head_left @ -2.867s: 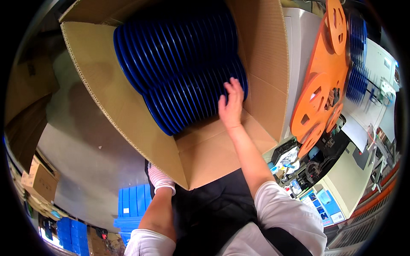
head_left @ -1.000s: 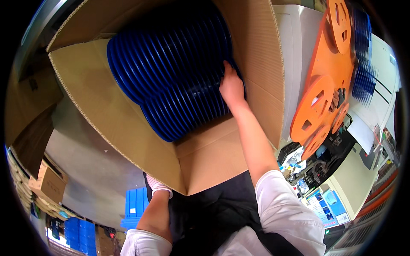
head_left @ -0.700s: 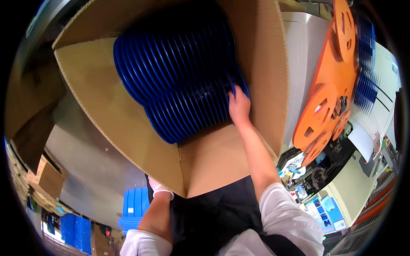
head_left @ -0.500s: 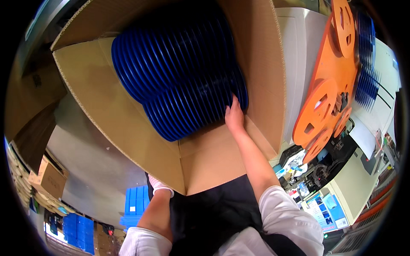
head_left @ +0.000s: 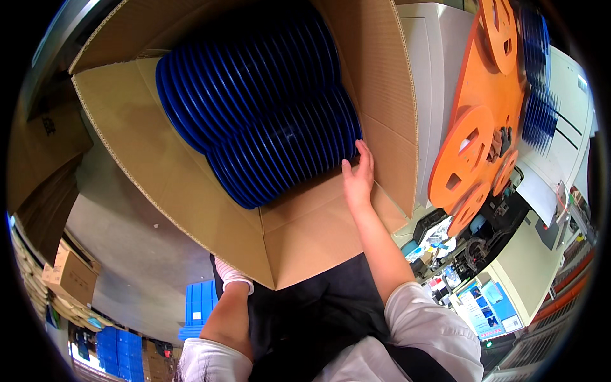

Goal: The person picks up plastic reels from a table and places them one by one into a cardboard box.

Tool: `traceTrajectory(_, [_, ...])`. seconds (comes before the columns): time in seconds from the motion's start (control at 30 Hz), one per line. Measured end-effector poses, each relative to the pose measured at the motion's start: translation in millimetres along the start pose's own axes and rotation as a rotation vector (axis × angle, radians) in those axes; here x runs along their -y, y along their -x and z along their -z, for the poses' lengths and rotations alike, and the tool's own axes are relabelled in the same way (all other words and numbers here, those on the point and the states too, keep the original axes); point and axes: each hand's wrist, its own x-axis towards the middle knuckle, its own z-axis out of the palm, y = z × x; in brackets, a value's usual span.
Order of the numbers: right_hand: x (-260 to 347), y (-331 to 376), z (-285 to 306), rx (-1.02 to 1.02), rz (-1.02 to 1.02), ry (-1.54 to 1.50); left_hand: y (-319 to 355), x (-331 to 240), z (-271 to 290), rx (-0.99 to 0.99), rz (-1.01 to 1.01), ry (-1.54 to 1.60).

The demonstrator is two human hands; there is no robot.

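Two rows of blue round plastic discs, like reel flanges (head_left: 280, 137), stand on edge inside an open cardboard box (head_left: 159, 165) in front of me. My bare right hand (head_left: 359, 175) reaches into the box at the right end of the nearer row. Its thumb and fingers are spread and stretched out, with the tips at the rim of the last discs; whether they press on them I cannot tell. My left hand (head_left: 230, 275), in a pale glove, is at the outside of the box by its near corner. The box wall hides its fingers.
Right of the box are a light-grey cabinet (head_left: 417, 95) and an orange panel with round orange discs (head_left: 468, 146). More blue discs (head_left: 541, 121) stand beyond it. A cluttered bench (head_left: 439, 254) is at lower right. Blue crates (head_left: 200, 302) and a small carton (head_left: 70, 274) stand at lower left.
My right hand has moved a little right and down, off the discs' face to their end. The tilted discs at the near row's right end now stand closer in line. My left hand stays by the box.
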Motion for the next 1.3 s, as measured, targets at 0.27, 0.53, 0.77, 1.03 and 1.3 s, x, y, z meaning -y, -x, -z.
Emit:
traceTrajectory(0.27, [28,10,22,-0.025,0.14,0.032,-2,4,-19,-0.082,0.04,0.227])
traceTrajectory(0.53, [62,12,104,-0.325,0.664,0.646,-9,4,-2,-0.146,0.065,0.34])
traceTrajectory(0.77, [35,10,94,-0.327,0.163,0.515,-13,14,72,-0.003,0.029,0.383])
traceTrajectory(1.03, [36,1,87,-0.423,0.26,0.711,-22,54,109,-0.07,-0.062,0.091])
traceTrajectory(1.3, [55,14,89,-0.383,0.328,0.664,1,89,88,-0.269,-0.168,0.253])
